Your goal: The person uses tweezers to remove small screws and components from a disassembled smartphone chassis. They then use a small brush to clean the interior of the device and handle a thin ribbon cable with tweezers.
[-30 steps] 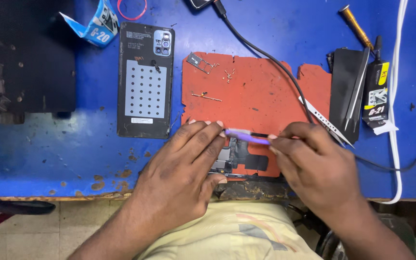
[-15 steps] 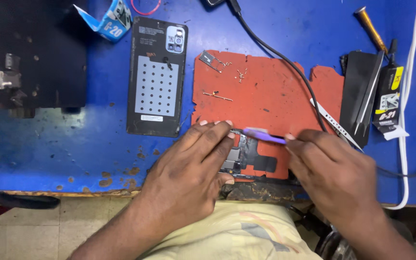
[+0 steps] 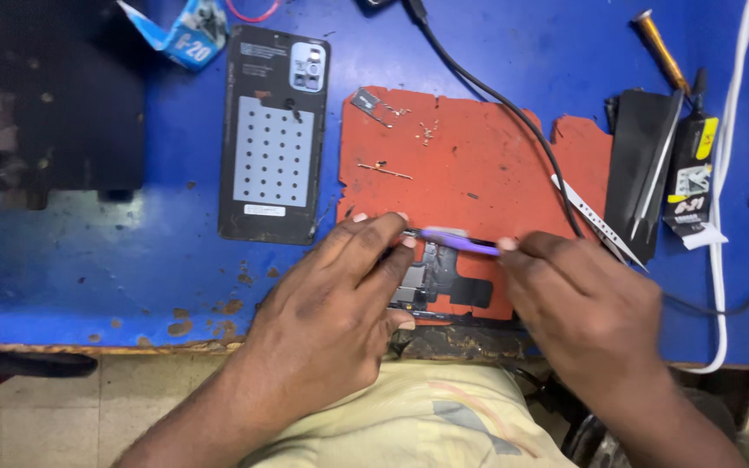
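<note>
Pinching a purple tool (image 3: 459, 242) in its closed grip, the right hand (image 3: 587, 303) works over an opened phone (image 3: 444, 277) on the red mat (image 3: 470, 165); the left hand (image 3: 335, 303) presses the phone flat (fingers spread, gripping nothing). A torn blue-and-white package (image 3: 185, 35) lies at the blue surface's (image 3: 132, 251) far left, a yellow-and-black labelled pack (image 3: 691, 178) at right.

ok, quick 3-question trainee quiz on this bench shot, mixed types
1. True or false: the right hand holds a purple tool.
2. What lies left of the red mat on the blue table? A) phone back cover B) soldering iron C) mug
3. Which hand presses on the opened phone?

Key: 1 true. 2 A, the phone back cover. 3 the left hand.
</note>
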